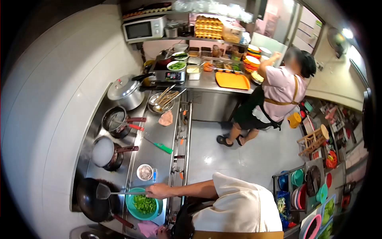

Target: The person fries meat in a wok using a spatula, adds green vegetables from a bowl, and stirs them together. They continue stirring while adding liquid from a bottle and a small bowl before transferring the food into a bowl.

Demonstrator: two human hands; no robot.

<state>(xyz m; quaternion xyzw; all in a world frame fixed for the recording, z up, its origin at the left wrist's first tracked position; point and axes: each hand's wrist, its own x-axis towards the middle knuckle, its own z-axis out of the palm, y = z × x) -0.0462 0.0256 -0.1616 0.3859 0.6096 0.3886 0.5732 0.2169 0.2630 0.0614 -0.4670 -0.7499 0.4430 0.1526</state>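
My steel surface (161, 133) runs down the left of the head view, with a second surface (199, 83) across the back; at that one a co-worker (278, 89) in a pink top and dark apron stands with arms raised near stacked plates (252, 61), an orange tray (232, 80) lying in front.

Along my surface, from the far end, stand a lidded silver pot (125, 93), two dark pans one nearer than the other, the far pan (114, 120) with red handles and the near pan (103, 151) holding something whitish and cloudy, then the black wok (89, 201) nearest me; beside the wok, toward my body, sits a turquoise basin (156, 207) of chopped greens (144, 204).

A metal bowl (160, 104) holds several long utensils, with a flat pinkish piece (165, 118) just beside it; the spatula (103, 192) reaches across the basin, its blade over the wok, though I cannot tell whether it touches the metal; my right hand (158, 191) is clamped on its handle above the basin's near side.

A pink cloth (148, 228) lies by the end of the wok's handle; my left hand (162, 232) is at the cloth's near edge, partly cut off by shadow, and I cannot tell whether it is apart or together.

A green-handled tool (163, 147) lies between the pinkish piece and a small white bowl (145, 172) of pale pieces; a little blue display (154, 175) shows at that bowl's side.
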